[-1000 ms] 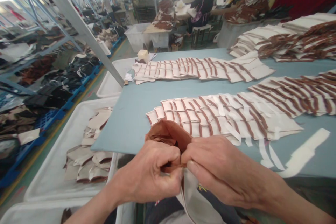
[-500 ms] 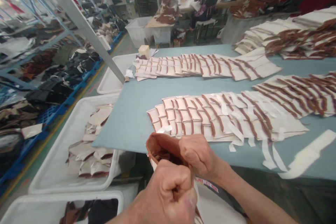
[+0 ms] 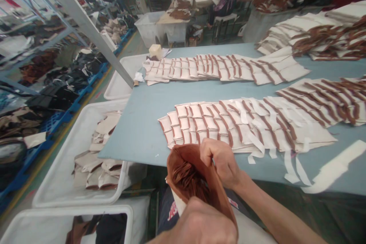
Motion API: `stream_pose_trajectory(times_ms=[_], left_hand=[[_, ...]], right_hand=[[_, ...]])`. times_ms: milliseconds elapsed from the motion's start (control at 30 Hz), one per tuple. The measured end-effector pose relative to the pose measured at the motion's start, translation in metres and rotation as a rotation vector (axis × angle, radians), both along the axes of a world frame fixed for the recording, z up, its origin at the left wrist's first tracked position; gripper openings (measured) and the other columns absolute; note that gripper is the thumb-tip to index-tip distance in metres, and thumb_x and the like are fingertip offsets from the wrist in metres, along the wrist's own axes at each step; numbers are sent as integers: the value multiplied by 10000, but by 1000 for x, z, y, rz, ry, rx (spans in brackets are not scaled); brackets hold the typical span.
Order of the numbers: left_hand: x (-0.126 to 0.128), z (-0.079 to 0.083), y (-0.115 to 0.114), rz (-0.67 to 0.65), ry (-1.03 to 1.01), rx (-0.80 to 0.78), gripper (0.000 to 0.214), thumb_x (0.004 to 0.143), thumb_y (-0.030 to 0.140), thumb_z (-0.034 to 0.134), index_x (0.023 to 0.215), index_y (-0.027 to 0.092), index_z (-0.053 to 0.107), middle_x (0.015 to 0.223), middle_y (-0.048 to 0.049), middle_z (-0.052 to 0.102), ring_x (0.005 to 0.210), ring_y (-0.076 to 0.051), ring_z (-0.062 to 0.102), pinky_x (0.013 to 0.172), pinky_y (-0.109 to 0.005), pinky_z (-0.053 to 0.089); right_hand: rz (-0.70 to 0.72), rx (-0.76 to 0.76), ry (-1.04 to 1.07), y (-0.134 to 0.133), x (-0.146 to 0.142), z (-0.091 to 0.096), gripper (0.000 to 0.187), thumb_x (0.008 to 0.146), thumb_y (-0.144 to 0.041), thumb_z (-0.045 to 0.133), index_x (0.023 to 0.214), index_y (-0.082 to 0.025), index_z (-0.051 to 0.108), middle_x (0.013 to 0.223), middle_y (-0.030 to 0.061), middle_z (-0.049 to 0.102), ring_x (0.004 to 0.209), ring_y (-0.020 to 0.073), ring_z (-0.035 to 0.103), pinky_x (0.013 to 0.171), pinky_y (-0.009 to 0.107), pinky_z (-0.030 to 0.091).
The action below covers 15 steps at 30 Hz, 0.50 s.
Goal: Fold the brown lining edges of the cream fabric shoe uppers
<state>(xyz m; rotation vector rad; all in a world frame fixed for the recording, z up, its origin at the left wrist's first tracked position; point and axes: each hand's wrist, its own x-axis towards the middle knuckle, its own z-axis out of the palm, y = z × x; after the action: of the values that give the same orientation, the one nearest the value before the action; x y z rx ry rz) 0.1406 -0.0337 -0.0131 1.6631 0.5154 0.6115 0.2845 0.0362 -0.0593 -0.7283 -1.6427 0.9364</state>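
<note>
Pale blue tabletop (image 3: 151, 122) spans the middle of the frame, bearing overlapping rows of cream-and-brown pieces (image 3: 211, 124). At lower centre is a brown-lined pouch (image 3: 210, 183), its mouth open upward, with brown folds (image 3: 185, 177) bunched inside. The right hand (image 3: 220, 160) grips its upper-right rim in curled fingers, most of the pouch lying below and left of that grip. The left hand (image 3: 204, 223) covers the near rim at the bottom edge; its fingertips are hidden, so I cannot tell its grip.

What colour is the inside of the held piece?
The piece's inside is reddish brown, clearest in the head view.
</note>
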Motion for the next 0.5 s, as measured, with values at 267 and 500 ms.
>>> stream_pose_trajectory(times_ms=[267,500], left_hand=[[-7,-30,-1,-81,-15,-15,583,934,259,566,518,245,159,404,91,188,340,-58,192,355,-274,130],[-13,-6,7,340,-155,-145,533,823,246,596,514,243,160,456,103,154,406,-37,122,437,-257,77]], right_hand=[[18,-213,18,22,5,-26,682,1081,-634,176,825,-190,625,816,75,678,781,203,625,723,335,482],[-3,-319,128,20,13,-32,478,1081,-536,399,940,-256,760,937,151,760,719,228,679,637,372,509]])
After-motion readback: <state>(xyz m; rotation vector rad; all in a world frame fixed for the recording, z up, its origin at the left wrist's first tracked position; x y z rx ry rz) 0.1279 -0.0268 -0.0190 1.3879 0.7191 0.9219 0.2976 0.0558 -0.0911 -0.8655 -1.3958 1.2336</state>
